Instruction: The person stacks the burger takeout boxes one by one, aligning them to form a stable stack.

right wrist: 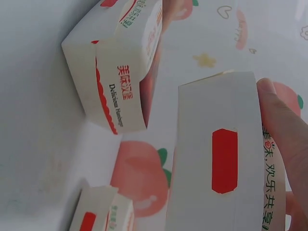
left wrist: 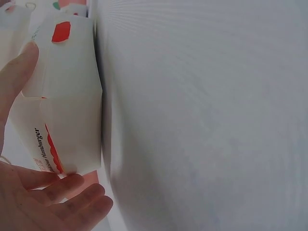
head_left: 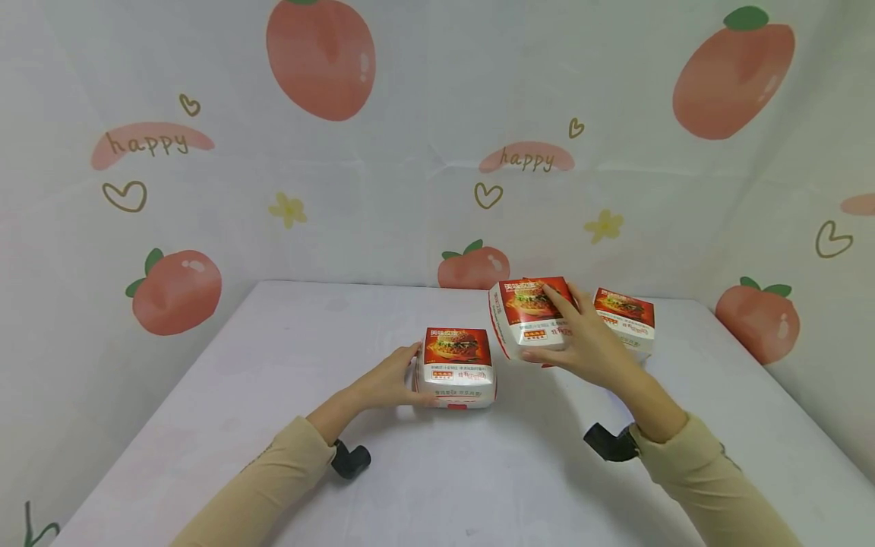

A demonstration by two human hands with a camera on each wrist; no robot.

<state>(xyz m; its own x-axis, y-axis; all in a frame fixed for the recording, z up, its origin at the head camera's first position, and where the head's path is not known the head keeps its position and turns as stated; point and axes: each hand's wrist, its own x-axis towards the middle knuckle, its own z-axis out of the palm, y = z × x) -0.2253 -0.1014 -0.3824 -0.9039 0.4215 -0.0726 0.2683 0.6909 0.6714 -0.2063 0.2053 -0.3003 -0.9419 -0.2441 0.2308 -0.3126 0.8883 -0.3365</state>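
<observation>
- Gripping the middle burger box (head_left: pixel 456 372) with the left hand (head_left: pixel 386 380), on the white table (head_left: pixel 492 479), just right of that palm.
- Grasping the raised burger box (head_left: pixel 522 315) with the right hand (head_left: pixel 584 349), tilted, left of that palm.
- With a third burger box (head_left: pixel 625 315) just beyond the right hand, partly hidden by it.

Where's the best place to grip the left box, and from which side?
I'd span the front and back walls of the left box, coming from the left, where the left hand is. It looks level, lid up, with no other box on that side; the held box, raised in the right hand, would likely crowd a grip from the right.
</observation>
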